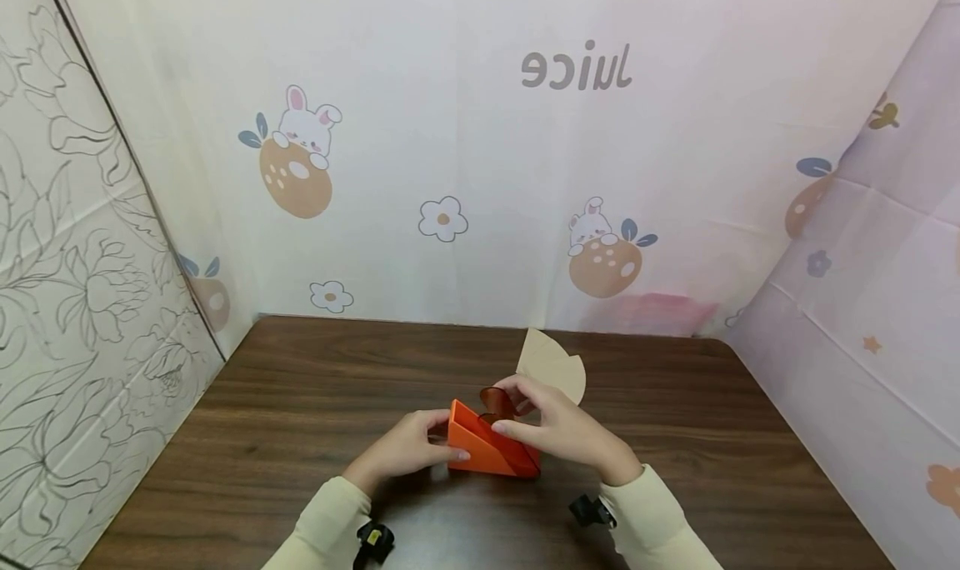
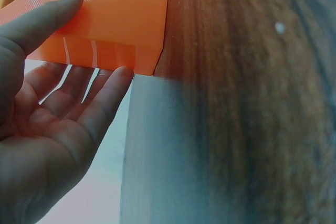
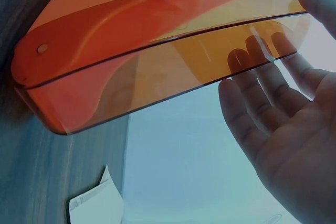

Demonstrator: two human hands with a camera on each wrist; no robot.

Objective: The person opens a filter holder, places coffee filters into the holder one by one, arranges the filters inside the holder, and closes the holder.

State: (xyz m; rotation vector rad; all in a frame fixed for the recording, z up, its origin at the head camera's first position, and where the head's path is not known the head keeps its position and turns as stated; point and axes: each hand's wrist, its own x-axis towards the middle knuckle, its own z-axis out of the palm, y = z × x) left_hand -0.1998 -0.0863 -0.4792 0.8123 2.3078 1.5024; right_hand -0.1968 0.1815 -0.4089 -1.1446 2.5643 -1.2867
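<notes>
The orange holder [image 1: 480, 452] stood on the brown wood-grain table [image 1: 675, 412], centrally and between the two hands. The left hand [image 1: 408, 447] gripped its left end — thumb flat on the front face, fingers against the end and rear — with the grip opened only to the holder's thickness. The right hand [image 1: 558, 424] held the translucent amber cover [image 1: 495, 400] near its free end, the thumb on one side and the fingers on the other, spaced by the cover's width. The cover was tilted up out of the holder; its opposite end, bearing a small round hole [image 3: 42, 49], lay at the holder's right end. Fan-shaped beige papers [image 1: 551, 363] lay overlapping on the table just beyond the right hand — partly hidden by it.
</notes>
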